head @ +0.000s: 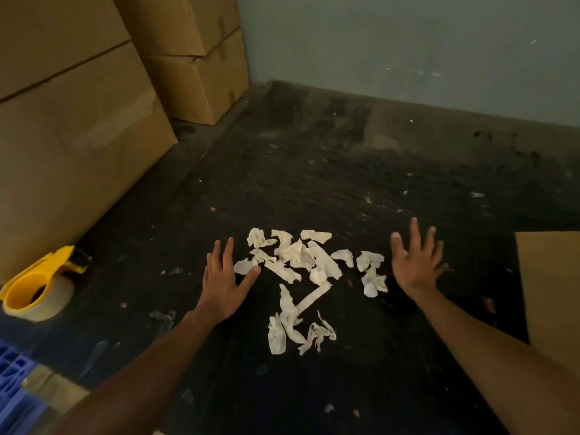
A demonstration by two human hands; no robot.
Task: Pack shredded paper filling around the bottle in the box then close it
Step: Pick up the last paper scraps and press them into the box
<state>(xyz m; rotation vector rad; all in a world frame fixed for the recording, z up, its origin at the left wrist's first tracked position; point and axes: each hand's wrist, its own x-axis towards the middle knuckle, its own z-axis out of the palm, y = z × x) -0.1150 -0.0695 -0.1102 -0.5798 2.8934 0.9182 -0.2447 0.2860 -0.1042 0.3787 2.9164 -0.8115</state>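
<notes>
We have both hands spread wide and empty on the dark floor (314,171), left hand (224,284) touching the shredded paper (301,271) pile's edge, right hand (416,262) just beside it, cardboard flap (549,277) right, tape dispenser (40,287) left, stacked cartons (78,105) behind.

Storeroom or warehouse corner, stacked cardboard cartons (72,120), scuffed dark floor (345,183); yellow tape dispenser (37,284), bare wall (408,42)

Both hands (224,285) and forearms are bare, without sleeves, gloves or jewellery.
</notes>
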